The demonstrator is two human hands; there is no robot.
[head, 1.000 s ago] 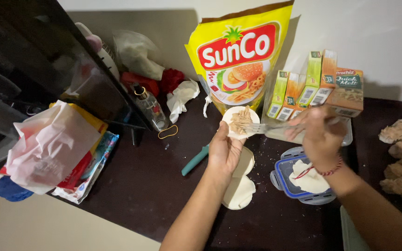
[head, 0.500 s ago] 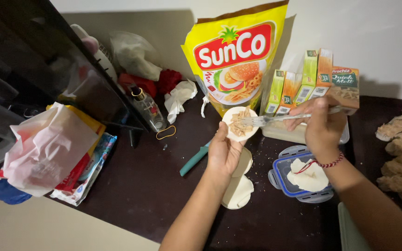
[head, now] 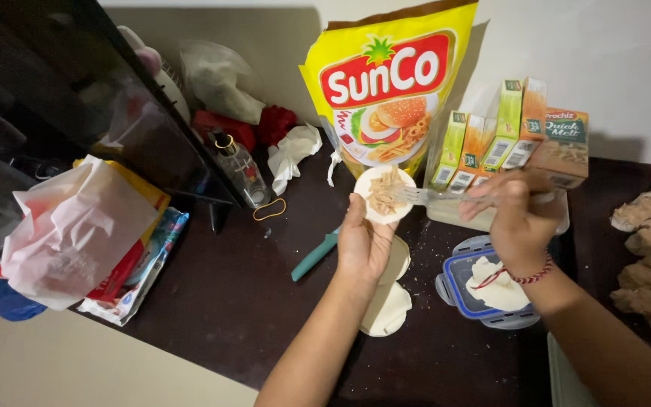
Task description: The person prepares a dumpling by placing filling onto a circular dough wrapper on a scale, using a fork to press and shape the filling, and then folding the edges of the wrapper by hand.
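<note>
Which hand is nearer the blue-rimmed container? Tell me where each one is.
The right hand. It hovers just above the blue-rimmed container, holding a fork. The left hand is further off to its left, holding a round wrapper with filling.

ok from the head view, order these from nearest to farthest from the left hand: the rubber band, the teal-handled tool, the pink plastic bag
1. Teal-handled tool: on the dark table just left of the left hand.
2. Rubber band: farther left and up, beside the small glass bottle.
3. Pink plastic bag: farthest, at the table's left edge.
</note>
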